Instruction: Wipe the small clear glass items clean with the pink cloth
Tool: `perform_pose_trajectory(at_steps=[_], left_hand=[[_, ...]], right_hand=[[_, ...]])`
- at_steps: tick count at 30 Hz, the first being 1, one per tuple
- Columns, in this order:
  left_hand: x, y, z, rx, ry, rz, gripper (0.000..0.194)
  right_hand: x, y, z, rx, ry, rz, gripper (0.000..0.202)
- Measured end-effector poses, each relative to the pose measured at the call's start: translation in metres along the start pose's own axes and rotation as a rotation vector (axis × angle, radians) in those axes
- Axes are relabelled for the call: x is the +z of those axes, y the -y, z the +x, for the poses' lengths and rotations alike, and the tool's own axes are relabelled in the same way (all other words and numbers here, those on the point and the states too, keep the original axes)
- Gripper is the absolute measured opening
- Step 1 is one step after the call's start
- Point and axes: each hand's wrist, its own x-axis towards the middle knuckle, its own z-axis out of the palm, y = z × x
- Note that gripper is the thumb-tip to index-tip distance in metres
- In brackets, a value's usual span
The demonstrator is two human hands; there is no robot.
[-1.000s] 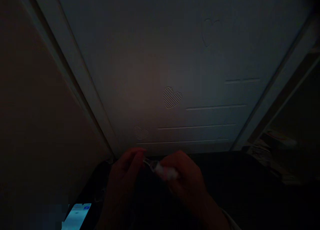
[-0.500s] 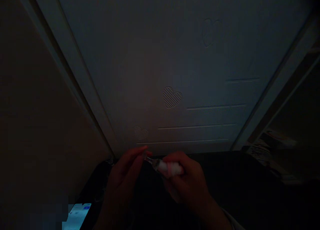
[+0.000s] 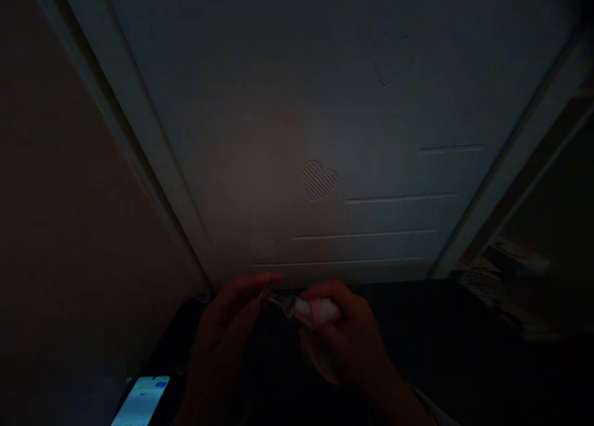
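Since the first frame, the white-and-pink tube (image 3: pixel 318 311) has shifted a little to the right, and our left grip (image 3: pixel 231 321) has loosened, its thumb and forefinger now parted. Our right grip (image 3: pixel 348 327) is closed around the tube, which points leftward out of it, ending in a narrow, shiny tip (image 3: pixel 275 297). That tip reaches between our left thumb and forefinger; in this dimness we cannot tell whether they pinch it. Below both grips spreads a dark surface (image 3: pixel 417 333). A lit phone (image 3: pixel 143 402) lies below and left of our left grip. Beyond both grips stands a pale panel (image 3: pixel 260 135), with a striped heart (image 3: pixel 320 180) above the gap between them and grooved lines above our right grip.
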Motion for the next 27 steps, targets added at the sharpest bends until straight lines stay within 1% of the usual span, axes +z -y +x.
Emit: perform_pose_trajectory(at_steps=[4, 7, 11, 14, 16, 18, 20, 22, 24, 25, 27], left_hand=[[0.001, -0.001, -0.001, -0.008, -0.033, -0.044, 0.014], [0.0, 0.001, -0.002, 0.005, -0.019, -0.096, 0.013], [-0.003, 0.004, -0.003, 0.032, -0.002, -0.159, 0.013], [-0.001, 0.003, -0.006, 0.051, -0.011, -0.178, 0.017], [0.002, 0.001, -0.009, 0.035, -0.027, -0.179, 0.019], [0.004, 0.0, -0.01, 0.023, -0.031, -0.181, 0.019], [0.004, 0.0, -0.008, 0.017, -0.027, -0.168, 0.017], [0.0, 0.002, -0.003, 0.003, -0.036, -0.097, 0.016], [-0.005, 0.004, 0.004, -0.033, -0.058, 0.057, 0.021], [-0.008, 0.004, 0.007, -0.065, -0.044, 0.152, 0.023], [-0.011, 0.004, 0.012, -0.058, -0.072, 0.327, 0.027]], right_hand=[[0.0, -0.001, -0.001, 0.021, 0.017, 0.008, 0.012], [0.001, -0.002, -0.001, 0.057, 0.028, 0.044, 0.012], [0.001, -0.003, -0.001, 0.18, 0.056, 0.132, 0.009], [0.0, -0.003, 0.0, 0.274, 0.09, 0.216, 0.008], [0.0, -0.001, 0.001, 0.316, 0.12, 0.266, 0.007], [0.0, 0.0, 0.001, 0.323, 0.124, 0.282, 0.006], [0.0, 0.001, 0.0, 0.28, 0.096, 0.244, 0.005], [-0.001, -0.001, -0.001, 0.174, 0.055, 0.153, 0.006], [-0.002, -0.004, -0.002, 0.013, 0.016, 0.029, 0.008], [-0.002, -0.006, -0.002, -0.079, 0.0, -0.034, 0.01], [-0.003, -0.01, -0.003, -0.248, -0.023, -0.152, 0.014]])
